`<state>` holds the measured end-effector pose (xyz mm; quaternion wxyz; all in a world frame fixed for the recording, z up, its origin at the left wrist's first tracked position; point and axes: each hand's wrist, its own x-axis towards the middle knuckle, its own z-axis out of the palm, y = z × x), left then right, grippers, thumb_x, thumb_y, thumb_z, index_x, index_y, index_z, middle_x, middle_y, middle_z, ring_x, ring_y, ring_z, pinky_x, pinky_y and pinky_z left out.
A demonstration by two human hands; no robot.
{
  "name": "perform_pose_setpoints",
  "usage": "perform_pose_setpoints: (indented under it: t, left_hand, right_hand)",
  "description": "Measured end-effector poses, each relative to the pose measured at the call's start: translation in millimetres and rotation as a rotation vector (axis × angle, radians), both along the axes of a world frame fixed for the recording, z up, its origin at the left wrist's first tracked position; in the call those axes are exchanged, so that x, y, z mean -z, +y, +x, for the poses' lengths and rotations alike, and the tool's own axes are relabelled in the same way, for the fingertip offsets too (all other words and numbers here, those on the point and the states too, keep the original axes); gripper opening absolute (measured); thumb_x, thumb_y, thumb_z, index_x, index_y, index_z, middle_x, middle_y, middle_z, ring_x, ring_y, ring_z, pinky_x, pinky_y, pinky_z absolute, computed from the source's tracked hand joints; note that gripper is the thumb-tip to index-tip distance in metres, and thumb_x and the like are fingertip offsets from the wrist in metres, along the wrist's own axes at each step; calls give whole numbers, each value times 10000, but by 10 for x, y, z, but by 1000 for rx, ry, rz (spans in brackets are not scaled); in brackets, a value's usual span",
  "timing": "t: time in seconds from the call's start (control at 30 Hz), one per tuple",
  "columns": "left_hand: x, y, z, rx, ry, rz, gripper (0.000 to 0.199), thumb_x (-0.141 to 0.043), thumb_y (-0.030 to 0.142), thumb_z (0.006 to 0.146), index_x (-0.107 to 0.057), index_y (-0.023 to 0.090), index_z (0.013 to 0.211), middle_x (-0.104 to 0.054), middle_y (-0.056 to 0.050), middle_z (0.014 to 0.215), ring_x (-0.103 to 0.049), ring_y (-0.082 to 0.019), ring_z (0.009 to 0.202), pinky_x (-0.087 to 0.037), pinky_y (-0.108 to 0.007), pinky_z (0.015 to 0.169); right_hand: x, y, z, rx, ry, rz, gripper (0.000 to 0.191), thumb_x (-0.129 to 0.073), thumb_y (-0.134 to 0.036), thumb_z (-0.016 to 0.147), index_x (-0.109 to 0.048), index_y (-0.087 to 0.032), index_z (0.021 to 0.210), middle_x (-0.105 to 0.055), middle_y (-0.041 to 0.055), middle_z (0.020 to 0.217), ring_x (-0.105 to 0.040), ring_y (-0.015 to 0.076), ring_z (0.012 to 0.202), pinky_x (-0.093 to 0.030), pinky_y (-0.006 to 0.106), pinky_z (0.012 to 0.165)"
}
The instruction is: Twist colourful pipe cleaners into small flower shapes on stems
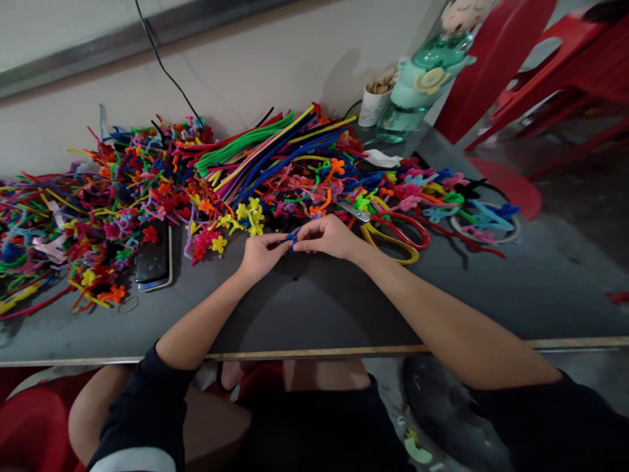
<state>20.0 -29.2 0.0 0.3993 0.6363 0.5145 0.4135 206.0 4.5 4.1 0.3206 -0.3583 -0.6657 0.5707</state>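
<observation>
Between my two hands is a small blue pipe-cleaner flower [291,241], pinched from both sides above the table. The fingertips of my left hand [265,254] close on its left side. My right hand [328,237] grips it from the right with thumb and fingers, and a bit of purple stem shows by its fingertips. Fingers cover part of the flower. Just beyond my hands lie yellow pipe-cleaner flowers [250,215] and a bundle of straight pipe cleaners [268,157]. Scissors [393,236] with red and yellow handles rest to the right of my right hand.
A large heap of coloured pipe cleaners [98,210] spreads along the wall. Two stacked phones [154,259] lie at left. A paper cup [373,105] and a green bottle [410,92] stand at the back right. The table's front edge [314,353] runs below my forearms; red chairs [565,72] are beyond.
</observation>
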Motion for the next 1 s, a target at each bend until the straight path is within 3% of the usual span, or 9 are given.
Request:
perform_pose_setpoints:
  t: [0.17, 0.3, 0.5, 0.77, 0.9, 1.0]
  left_hand:
    - [-7, -12, -11, -15, 31, 38, 115, -698, 238, 714, -772, 198, 793, -743, -27, 742, -646, -140, 632, -507, -254, 599]
    - [14, 0, -10, -10, -82, -28, 172, -715, 311, 714, -771, 191, 824, -704, -10, 639, -585, -102, 520, -470, -220, 509]
    - [1, 11, -25, -15, -199, -120, 224, -742, 377, 700, -778, 194, 824, -662, 4, 557, -547, -87, 473, -476, -214, 485]
    - [11, 4, -58, 62, -179, -119, 254, -760, 381, 677, -778, 190, 843, -714, -23, 639, -588, -97, 504, -523, -232, 522]
    - [19, 10, -49, 8, -146, -106, 268, -758, 380, 671, -774, 172, 839, -682, -14, 587, -570, -94, 486, -493, -222, 501]
    - [-6, 7, -34, -46, -161, -122, 265, -744, 383, 685, -765, 161, 827, -649, -2, 549, -540, -80, 463, -454, -207, 475]
  right_hand:
    - [7, -16, -19, 23, -19, 32, 321, -831, -394, 566, -650, -157, 683, -658, 5, 634, -592, 97, 554, -474, 226, 537]
    - [-12, 7, 5, 1, 20, -7, 314, -801, -430, 617, -682, -151, 700, -630, -2, 558, -561, 87, 478, -438, 201, 441]
    - [-10, 28, 24, 29, 92, 42, 291, -766, -438, 665, -747, -163, 756, -666, 21, 599, -578, 97, 486, -445, 200, 410]
    - [-9, 1, 17, 44, -50, 17, 285, -790, -401, 620, -748, -167, 777, -632, -4, 548, -542, 92, 447, -438, 204, 400]
    - [18, -30, 0, 90, -25, 99, 263, -763, -394, 640, -723, -163, 759, -648, 4, 602, -553, 97, 483, -451, 220, 449]
    - [-13, -89, -23, 185, 29, 246, 237, -732, -380, 688, -716, -176, 807, -677, 25, 695, -606, 123, 590, -476, 236, 518]
